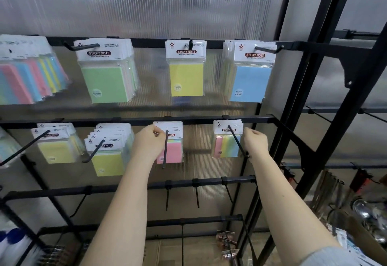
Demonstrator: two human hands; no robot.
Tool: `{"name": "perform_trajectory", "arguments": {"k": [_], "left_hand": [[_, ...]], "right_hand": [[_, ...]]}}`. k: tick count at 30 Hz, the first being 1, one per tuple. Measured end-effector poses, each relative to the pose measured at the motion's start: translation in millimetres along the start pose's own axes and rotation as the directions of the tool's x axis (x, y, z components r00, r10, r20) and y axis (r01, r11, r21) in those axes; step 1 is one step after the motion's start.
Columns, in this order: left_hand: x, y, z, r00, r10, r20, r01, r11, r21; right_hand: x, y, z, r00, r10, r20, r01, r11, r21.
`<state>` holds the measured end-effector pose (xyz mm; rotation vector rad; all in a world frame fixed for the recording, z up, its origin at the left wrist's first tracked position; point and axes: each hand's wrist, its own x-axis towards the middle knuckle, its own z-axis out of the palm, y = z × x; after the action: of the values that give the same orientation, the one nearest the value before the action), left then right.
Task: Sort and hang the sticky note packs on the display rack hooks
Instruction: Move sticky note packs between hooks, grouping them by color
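A black display rack (188, 120) carries sticky note packs on hooks in two rows. My left hand (147, 143) pinches the white header of a pink pack (170, 150) hanging on the middle hook of the lower row. My right hand (255, 143) is curled beside a pink, yellow and blue pack (227, 147) on the hook to the right, fingers at its header edge. The top row holds green (104, 81), yellow (186, 79) and blue (249, 81) packs. Yellow packs (56, 150) (109, 163) hang at lower left.
Below the lower row, bare hooks (197, 198) stick out from a third rail. A corrugated translucent panel backs the rack. Black frame struts (314, 102) run diagonally at right. Metal utensils and boxed goods (360, 209) sit at lower right.
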<state>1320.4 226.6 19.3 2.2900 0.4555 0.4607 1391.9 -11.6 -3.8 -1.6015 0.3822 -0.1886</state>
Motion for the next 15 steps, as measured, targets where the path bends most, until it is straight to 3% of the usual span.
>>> {"name": "perform_trajectory", "arguments": {"k": [6,15], "left_hand": [[-0.3,-7.6,-2.8,1.0,-0.019,0.007,0.019,1.0,-0.017],[-0.8,-13.3,-6.3,0.999,-0.038,0.016,0.037,0.999,0.017]], "right_hand": [[6.2,8.1,5.7,0.981,0.061,0.186,-0.059,0.998,-0.016],[21.0,21.2,10.8,0.998,0.053,0.046,-0.05,0.997,-0.06]]}}
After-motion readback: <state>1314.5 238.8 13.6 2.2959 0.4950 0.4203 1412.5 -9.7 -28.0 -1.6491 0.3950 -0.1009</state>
